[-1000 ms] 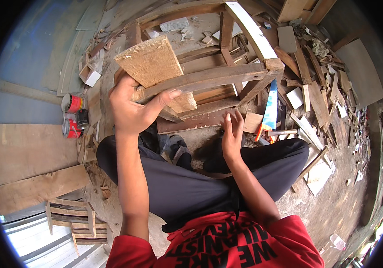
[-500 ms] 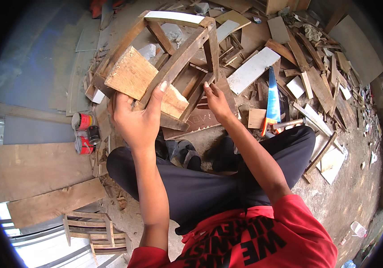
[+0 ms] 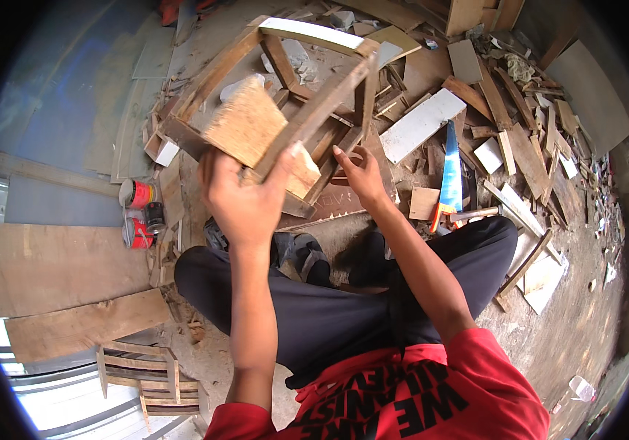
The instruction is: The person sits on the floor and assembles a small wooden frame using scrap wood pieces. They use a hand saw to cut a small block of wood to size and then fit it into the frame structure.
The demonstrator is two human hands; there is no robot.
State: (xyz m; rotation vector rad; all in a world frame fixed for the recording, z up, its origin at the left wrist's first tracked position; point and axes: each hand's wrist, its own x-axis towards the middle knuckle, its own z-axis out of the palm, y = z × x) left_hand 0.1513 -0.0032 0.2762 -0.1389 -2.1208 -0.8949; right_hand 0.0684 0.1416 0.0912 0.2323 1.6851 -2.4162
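Bare ground (image 3: 549,330) littered with wood scraps (image 3: 495,95) spreads around the seated person, with a plywood sheet (image 3: 65,264) and red tins (image 3: 138,233) at the left. Ahead of the crossed legs (image 3: 292,315), a wooden frame (image 3: 322,108) stands tilted, and a rough board (image 3: 244,121) runs beneath its near rail, showing on both sides of it. Left hand (image 3: 241,194) holds board and rail together: its thumb lies along the rail, its fingers curl behind the board, their tips hidden. Right hand (image 3: 363,180) is at a lower rail of the frame, thumb tip against the wood, fingers bent; how firmly they close cannot be told. Right of it, near the knee, is a saw (image 3: 451,172), with a white board (image 3: 423,125) beyond.
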